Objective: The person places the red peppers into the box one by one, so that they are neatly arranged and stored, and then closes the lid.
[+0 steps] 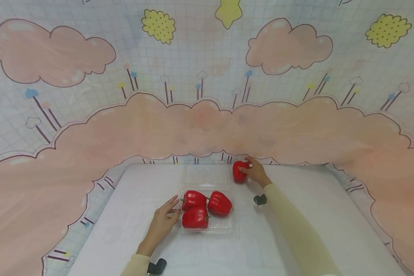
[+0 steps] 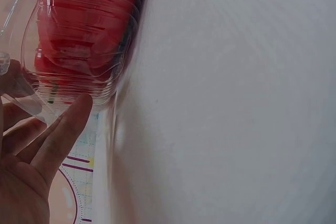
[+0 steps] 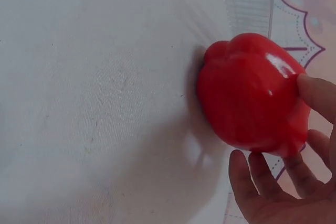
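Three red bell peppers [image 1: 194, 217] lie in a clear plastic clamshell box [image 1: 221, 227] in the middle of the table. Its hinged lid [image 1: 206, 177] is folded back, away from the person. My left hand [image 1: 162, 222] is at the box's left side with its fingers extended; in the left wrist view a fingertip touches the ribbed plastic wall [image 2: 79, 88]. Behind and to the right of the box, my right hand [image 1: 257, 173] holds another red bell pepper [image 1: 239, 171]. The right wrist view shows the thumb on one side of this pepper [image 3: 252, 93] and the fingertips at its lower edge.
A white table surface [image 1: 296, 199] lies under everything. Behind it hangs a patterned cloth [image 1: 207, 130] with pink clouds, which also spreads along both sides. Black wrist cameras [image 1: 260, 199] are worn near each cuff of the pale yellow sleeves [image 1: 293, 226].
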Motion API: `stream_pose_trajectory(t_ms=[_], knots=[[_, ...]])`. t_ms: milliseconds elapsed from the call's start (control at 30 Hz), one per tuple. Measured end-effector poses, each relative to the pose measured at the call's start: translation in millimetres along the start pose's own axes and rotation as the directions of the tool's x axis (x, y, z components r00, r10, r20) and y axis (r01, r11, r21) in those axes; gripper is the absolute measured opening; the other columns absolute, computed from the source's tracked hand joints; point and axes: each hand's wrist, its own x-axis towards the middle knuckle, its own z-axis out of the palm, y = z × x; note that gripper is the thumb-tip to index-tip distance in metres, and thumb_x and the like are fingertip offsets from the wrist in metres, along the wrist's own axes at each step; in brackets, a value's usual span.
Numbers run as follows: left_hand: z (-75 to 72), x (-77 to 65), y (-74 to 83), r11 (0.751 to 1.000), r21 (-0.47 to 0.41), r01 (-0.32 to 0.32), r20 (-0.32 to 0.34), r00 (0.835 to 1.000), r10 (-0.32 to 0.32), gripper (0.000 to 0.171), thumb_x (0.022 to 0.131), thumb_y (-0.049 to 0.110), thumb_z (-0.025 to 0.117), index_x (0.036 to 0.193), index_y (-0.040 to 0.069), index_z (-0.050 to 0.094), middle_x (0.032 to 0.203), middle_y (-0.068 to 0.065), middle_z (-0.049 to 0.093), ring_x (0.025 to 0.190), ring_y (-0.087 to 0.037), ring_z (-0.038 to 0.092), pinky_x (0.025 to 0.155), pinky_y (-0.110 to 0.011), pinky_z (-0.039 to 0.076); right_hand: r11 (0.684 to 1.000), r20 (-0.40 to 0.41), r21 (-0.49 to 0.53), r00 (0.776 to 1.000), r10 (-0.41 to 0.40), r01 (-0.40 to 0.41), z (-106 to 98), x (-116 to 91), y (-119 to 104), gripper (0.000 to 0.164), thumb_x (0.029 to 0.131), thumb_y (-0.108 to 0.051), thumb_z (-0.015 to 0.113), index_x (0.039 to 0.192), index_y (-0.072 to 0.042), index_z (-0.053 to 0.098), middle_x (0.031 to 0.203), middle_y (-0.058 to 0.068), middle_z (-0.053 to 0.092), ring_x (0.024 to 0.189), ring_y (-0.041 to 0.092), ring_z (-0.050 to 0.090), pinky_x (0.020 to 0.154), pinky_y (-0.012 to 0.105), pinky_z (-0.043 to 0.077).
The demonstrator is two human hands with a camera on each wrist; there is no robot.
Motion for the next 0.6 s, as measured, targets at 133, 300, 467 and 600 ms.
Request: stream_pose_trajectory(t_ms=[133,300,467,600], knots=[[-0.4,0.2,1.3,1.000,0.004,-0.007,-0.002,1.000,0.007,0.045,0.088,0.002,0.065,0.133,0.000,0.059,0.147,-0.012,0.053,0.101,-0.028,0.072,0.075,-0.027,0.062,0.999,-0.007,-0.032,0.999,-0.039,0.039,0.1,-0.3,-0.8,0.057,0.093,-0.023,0.065,0.145,-0.009,0.046,0.141,0.018,0.050,0.124,0.035,0.049,0.102,0.047,0.051],[-1.0,-0.2,2.1,1.000,0.011,-0.003,0.000,1.000,0.003,0.045,0.089,0.004,0.065,0.133,0.001,0.059,0.147,-0.011,0.053,0.101,-0.028,0.072,0.074,-0.026,0.062,0.995,-0.011,-0.072,0.997,-0.071,0.070,1.6,-2.6,0.1,0.052,0.092,-0.023,0.065,0.139,-0.006,0.052,0.136,0.019,0.052,0.119,0.034,0.049,0.100,0.047,0.052],[-0.8,-0.6,1.0,1.000,-0.005,-0.004,0.002,1.000,0.004,0.045,0.089,0.002,0.065,0.133,0.001,0.059,0.146,-0.011,0.053,0.101,-0.029,0.072,0.073,-0.025,0.062,0.997,-0.004,-0.048,0.999,-0.052,0.052,2.1,-7.2,1.4,0.053,0.091,-0.027,0.067,0.138,-0.008,0.051,0.136,0.019,0.048,0.123,0.036,0.046,0.099,0.049,0.053],[-0.8,-0.1,0.7,1.000,-0.013,-0.002,0.001,1.000,0.002,0.045,0.088,0.002,0.065,0.133,0.000,0.059,0.146,-0.011,0.053,0.101,-0.029,0.072,0.074,-0.026,0.062,0.999,0.000,-0.038,0.999,-0.039,0.039,2.2,-9.2,1.9,0.053,0.092,-0.031,0.067,0.137,-0.010,0.050,0.139,0.018,0.048,0.125,0.036,0.047,0.100,0.050,0.053]])
